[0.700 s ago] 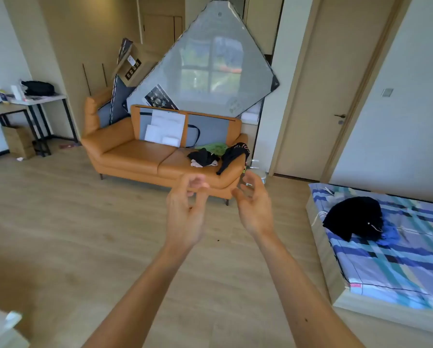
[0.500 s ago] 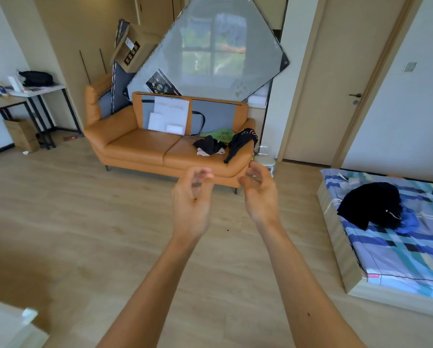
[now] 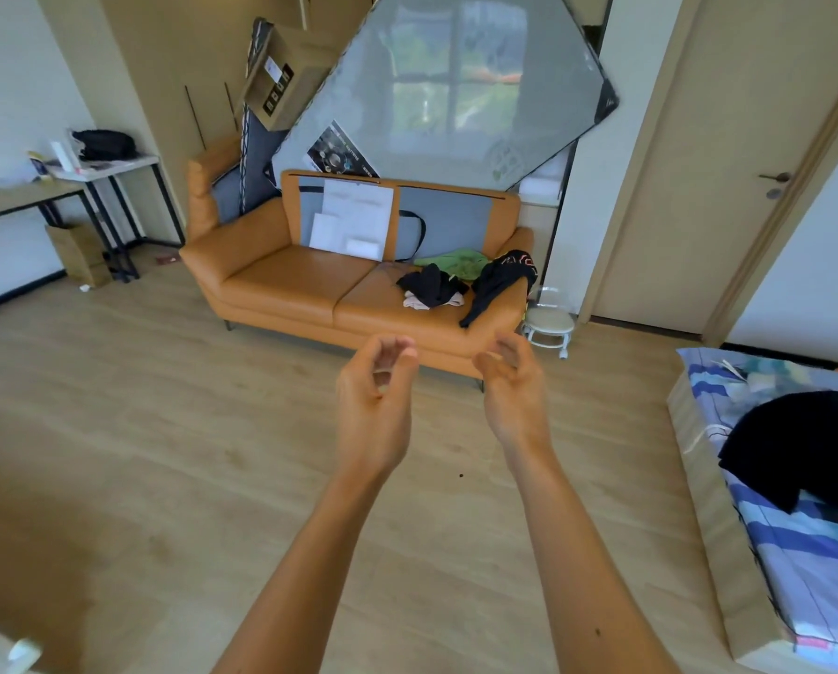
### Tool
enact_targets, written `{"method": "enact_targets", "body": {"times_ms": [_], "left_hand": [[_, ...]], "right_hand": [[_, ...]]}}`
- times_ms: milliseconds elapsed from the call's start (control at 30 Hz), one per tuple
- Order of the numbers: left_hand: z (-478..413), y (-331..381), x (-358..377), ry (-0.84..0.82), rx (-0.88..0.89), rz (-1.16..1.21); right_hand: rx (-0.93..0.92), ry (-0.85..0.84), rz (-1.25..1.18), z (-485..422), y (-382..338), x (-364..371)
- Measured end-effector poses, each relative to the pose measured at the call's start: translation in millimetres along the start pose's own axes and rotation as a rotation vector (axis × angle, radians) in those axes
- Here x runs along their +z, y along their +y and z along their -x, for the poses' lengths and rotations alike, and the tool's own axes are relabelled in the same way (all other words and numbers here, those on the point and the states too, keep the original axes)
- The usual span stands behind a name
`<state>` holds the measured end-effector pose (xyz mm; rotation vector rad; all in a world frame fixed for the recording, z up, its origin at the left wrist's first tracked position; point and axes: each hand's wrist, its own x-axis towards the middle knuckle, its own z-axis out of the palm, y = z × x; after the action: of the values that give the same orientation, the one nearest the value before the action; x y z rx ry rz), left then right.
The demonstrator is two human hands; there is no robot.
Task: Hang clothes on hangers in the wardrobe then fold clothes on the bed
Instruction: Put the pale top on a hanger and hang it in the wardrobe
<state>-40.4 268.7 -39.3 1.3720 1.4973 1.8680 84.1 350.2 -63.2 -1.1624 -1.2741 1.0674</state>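
My left hand (image 3: 375,398) and my right hand (image 3: 512,381) are held out in front of me over the wooden floor, fingers loosely curled and apart, holding nothing. Beyond them an orange sofa (image 3: 281,274) carries a small pile of clothes: a black and cream bundle (image 3: 431,289), a green garment (image 3: 456,261) and a black garment (image 3: 499,279) draped over the right armrest. At the right, a black garment (image 3: 801,445) lies on the bed (image 3: 796,561) with its blue striped sheet.
A wrapped mattress (image 3: 446,90) leans behind the sofa with a cardboard box (image 3: 281,80). A small white stool (image 3: 548,325) stands by the sofa's right end. Closed door (image 3: 689,187) at the right; desks (image 3: 67,187) along the left wall. Open floor lies between me and the sofa.
The view has come closer to the sofa and tilted down slightly. Both hands stay raised in front of me, fingers still curled and empty.
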Motion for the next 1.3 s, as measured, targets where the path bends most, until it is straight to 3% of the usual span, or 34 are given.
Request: {"method": "enact_targets", "body": {"times_ms": [500,933,1300], "left_hand": [[-165.0,-91.9,107.0,0.055,-0.077,0.033],[-390.4,-211.0,149.1,-0.057,-0.039,0.069],[-561.9,-314.7,154.3,-0.022,-0.092,0.04]], "right_hand": [[0.002,-0.106,0.093,-227.4,39.8,24.2],[-0.024,-0.057,0.096,-460.3,70.0,143.5],[0.055,-0.084,0.137,-633.7,117.8,241.9]]}}
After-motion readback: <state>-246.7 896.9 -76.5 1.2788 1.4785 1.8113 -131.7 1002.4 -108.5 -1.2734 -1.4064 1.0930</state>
